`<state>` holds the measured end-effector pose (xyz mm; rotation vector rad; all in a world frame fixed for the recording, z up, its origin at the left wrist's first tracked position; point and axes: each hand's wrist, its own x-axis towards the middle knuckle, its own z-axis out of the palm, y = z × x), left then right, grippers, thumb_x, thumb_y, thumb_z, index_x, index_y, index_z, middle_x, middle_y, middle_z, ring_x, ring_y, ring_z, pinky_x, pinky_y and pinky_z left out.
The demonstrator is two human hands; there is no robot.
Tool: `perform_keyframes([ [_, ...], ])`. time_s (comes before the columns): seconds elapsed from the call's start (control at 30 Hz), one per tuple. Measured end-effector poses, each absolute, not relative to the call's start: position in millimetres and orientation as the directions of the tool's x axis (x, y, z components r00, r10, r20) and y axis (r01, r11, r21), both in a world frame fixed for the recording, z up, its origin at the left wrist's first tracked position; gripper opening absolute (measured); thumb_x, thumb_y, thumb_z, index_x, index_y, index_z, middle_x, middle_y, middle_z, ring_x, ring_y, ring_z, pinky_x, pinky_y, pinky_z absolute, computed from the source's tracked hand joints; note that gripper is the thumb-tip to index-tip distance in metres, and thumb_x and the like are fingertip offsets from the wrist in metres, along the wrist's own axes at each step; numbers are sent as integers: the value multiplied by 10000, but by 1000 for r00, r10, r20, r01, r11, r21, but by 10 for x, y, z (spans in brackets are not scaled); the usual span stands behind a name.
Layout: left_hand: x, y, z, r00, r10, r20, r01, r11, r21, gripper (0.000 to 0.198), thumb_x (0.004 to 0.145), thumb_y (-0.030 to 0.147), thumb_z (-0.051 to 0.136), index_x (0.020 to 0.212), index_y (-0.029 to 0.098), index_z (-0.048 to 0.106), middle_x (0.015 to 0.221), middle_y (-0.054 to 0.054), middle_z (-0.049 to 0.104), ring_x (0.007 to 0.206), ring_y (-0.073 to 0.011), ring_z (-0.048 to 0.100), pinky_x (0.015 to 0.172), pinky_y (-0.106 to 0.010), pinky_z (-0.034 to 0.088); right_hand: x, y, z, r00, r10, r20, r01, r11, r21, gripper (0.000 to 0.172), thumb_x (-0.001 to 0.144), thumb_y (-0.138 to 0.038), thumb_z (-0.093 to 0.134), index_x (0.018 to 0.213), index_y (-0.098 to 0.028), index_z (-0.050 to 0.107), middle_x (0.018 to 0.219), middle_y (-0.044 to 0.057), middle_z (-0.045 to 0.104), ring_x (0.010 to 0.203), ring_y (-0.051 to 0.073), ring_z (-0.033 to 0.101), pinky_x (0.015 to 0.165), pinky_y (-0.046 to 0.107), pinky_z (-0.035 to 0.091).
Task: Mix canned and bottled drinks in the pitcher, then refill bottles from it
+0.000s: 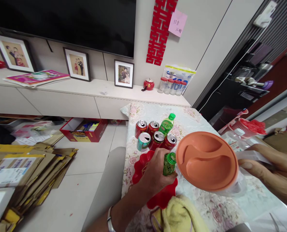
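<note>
My left hand (155, 169) is closed around a small green plastic bottle (169, 166), over a red scalloped tray (161, 196). My right hand (276, 170) grips the clear handle of a plastic pitcher with an orange lid (206, 161); the lid faces up, its moulded hollows showing, and hides most of the clear body. Beyond my left hand several opened drink cans stand in a cluster, mostly red (141, 129) with one teal can (143, 141). A second green bottle (167, 125), capped, is upright behind them.
A yellow towel (182, 214) lies at the near side of the flowered tablecloth (134, 112). Past the table, a white cabinet (97, 84) holds framed photos, a red pot (148, 84) and red-lidded jars (171, 87). Flattened cardboard (34, 174) is piled on the left floor.
</note>
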<state>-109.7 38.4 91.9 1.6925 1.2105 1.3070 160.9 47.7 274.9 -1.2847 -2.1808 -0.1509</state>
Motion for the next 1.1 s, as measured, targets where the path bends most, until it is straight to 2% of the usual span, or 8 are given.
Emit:
perform_keyframes([
  [0.1, -1098, 385, 920, 73, 939, 335, 266, -342, 901, 586, 722, 151, 804, 1237, 239, 538, 1224, -88, 642, 1131, -290, 661, 987, -439, 557, 1606, 459, 2721, -315, 786, 532, 841, 490, -227, 377, 945, -649, 623, 761, -329, 701, 495, -30, 546, 390, 179, 465, 384, 337, 382],
  [0.27, -1096, 385, 931, 80, 939, 334, 274, -343, 899, 594, 727, 151, 805, 1242, 238, 522, 1232, -95, 634, 1139, -288, 655, 994, -446, 554, 1600, 465, 2724, -334, 774, 539, 842, 502, -199, 397, 937, -643, 649, 730, -307, 700, 487, -31, 556, 378, 167, 454, 378, 327, 361],
  [0.37, -1093, 388, 926, 80, 937, 341, 276, -350, 895, 594, 720, 151, 804, 1238, 234, 526, 1220, -95, 639, 1131, -291, 658, 988, -448, 555, 1587, 486, 2761, -346, 767, 540, 833, 516, -199, 406, 921, -668, 670, 787, -290, 737, 513, -32, 619, 363, 163, 488, 366, 314, 391],
  [0.57, -1095, 388, 919, 65, 937, 344, 269, -349, 898, 588, 718, 162, 804, 1240, 242, 546, 1222, -84, 652, 1124, -293, 669, 979, -437, 560, 1551, 501, 2807, -352, 749, 561, 824, 532, -194, 417, 896, -686, 692, 749, -299, 732, 449, -46, 549, 347, 160, 473, 350, 303, 376],
  [0.87, -1085, 401, 886, 76, 925, 373, 245, -380, 892, 583, 718, 141, 789, 1234, 226, 531, 1203, -89, 625, 1129, -286, 649, 992, -446, 554, 1570, 499, 2793, -396, 718, 573, 827, 549, -117, 479, 946, -699, 646, 756, -273, 751, 464, -40, 560, 345, 139, 482, 348, 281, 366],
  [1.0, -1076, 404, 894, 71, 930, 361, 244, -367, 898, 563, 731, 145, 791, 1223, 232, 532, 1199, -85, 629, 1124, -283, 653, 983, -441, 556, 1532, 511, 2831, -427, 704, 568, 819, 568, -88, 561, 959, -749, 595, 748, -248, 736, 512, -27, 637, 356, 137, 535, 357, 257, 407],
  [1.1, -1080, 396, 911, 72, 933, 352, 247, -358, 900, 592, 718, 130, 798, 1232, 240, 524, 1206, -82, 631, 1120, -279, 655, 987, -438, 557, 1518, 515, 2840, -420, 714, 560, 821, 561, -100, 547, 956, -743, 613, 757, -248, 734, 471, -47, 588, 343, 120, 511, 354, 241, 383],
])
